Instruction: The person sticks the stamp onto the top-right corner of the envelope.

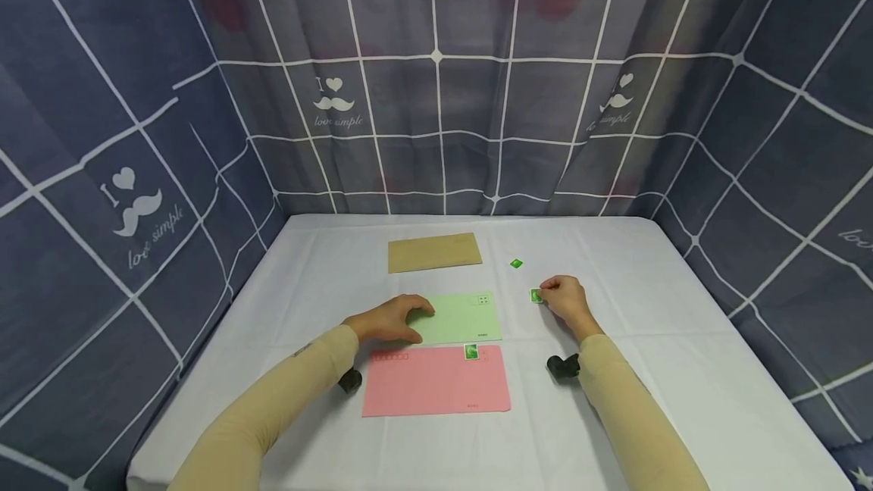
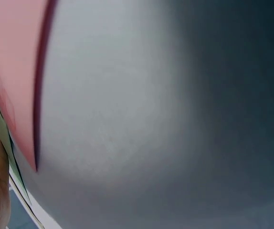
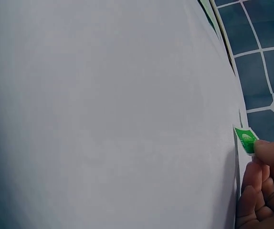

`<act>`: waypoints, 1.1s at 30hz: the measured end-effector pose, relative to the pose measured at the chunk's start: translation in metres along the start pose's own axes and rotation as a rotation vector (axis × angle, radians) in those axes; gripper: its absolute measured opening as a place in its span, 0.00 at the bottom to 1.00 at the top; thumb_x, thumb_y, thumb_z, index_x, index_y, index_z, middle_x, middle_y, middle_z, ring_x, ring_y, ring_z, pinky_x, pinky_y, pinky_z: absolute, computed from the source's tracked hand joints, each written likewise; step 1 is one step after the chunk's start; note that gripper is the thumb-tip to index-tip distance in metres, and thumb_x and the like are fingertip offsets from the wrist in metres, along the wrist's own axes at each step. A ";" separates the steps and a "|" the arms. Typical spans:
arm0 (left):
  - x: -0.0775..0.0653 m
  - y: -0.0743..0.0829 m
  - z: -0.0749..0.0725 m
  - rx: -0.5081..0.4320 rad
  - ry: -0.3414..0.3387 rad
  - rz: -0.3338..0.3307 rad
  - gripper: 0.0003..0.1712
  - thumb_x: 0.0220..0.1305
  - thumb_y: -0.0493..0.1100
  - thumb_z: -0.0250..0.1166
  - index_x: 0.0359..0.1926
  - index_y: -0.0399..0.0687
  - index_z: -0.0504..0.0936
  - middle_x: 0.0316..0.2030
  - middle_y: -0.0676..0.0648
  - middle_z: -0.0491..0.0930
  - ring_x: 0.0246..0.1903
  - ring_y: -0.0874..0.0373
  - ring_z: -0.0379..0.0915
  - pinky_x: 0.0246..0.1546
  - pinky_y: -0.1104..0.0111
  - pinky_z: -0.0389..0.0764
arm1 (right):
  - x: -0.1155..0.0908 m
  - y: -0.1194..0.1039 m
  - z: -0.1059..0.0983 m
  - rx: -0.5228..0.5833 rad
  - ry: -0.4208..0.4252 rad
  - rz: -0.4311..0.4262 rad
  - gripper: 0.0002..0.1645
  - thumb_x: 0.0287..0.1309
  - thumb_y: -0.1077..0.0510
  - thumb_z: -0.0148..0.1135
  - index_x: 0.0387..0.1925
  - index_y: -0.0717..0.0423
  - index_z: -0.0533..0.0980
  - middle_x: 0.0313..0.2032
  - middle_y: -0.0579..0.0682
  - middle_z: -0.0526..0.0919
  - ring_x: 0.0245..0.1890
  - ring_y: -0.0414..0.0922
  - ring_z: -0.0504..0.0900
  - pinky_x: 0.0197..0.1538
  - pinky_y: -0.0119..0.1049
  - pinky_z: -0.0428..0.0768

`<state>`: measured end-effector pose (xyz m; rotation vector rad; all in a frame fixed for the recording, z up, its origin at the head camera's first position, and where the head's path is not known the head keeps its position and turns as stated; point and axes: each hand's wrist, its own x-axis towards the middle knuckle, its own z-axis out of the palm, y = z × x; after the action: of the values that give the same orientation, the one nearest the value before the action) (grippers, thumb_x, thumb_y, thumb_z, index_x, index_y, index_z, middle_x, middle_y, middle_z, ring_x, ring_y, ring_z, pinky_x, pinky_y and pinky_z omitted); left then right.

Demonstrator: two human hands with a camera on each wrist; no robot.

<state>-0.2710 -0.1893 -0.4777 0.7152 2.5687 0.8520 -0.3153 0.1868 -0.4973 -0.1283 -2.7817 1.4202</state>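
A light green envelope (image 1: 457,320) lies in the middle of the white table, with a small printed square at its upper right. My left hand (image 1: 390,319) rests at its left end, thumb and fingers spread apart; the left wrist view catches only part of that hand. To the right of the envelope, my right hand (image 1: 567,303) pinches a small green postage stamp (image 3: 246,139) with a white edge between thumb and fingertips. Nearer to me lies a pink envelope (image 1: 436,385), bearing a similar green stamp (image 1: 471,352) near its top right corner.
A brown envelope (image 1: 434,254) lies farther back on the white tablecloth (image 1: 327,264). Another green stamp (image 1: 516,264) sits on the cloth, right of the brown envelope. Dark curtains with white grid lines (image 1: 470,97) enclose the table's back and sides.
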 end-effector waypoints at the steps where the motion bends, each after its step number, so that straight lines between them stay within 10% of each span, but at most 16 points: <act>1: 0.000 0.000 0.000 0.001 0.002 0.000 0.30 0.54 0.39 0.77 0.58 0.49 0.78 0.63 0.47 0.75 0.67 0.49 0.66 0.71 0.53 0.66 | 0.000 0.000 0.000 0.005 0.000 0.001 0.09 0.64 0.63 0.62 0.41 0.66 0.81 0.35 0.58 0.84 0.27 0.41 0.76 0.29 0.30 0.75; 33: 0.001 0.002 0.002 -0.018 0.009 -0.023 0.29 0.53 0.38 0.77 0.58 0.50 0.79 0.63 0.48 0.75 0.68 0.49 0.66 0.71 0.53 0.66 | 0.002 0.003 -0.003 0.168 -0.038 0.028 0.11 0.67 0.63 0.60 0.45 0.69 0.79 0.36 0.55 0.82 0.29 0.37 0.78 0.31 0.29 0.78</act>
<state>-0.2699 -0.1867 -0.4775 0.6770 2.5683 0.8725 -0.3168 0.1909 -0.4978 -0.1386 -2.6849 1.6715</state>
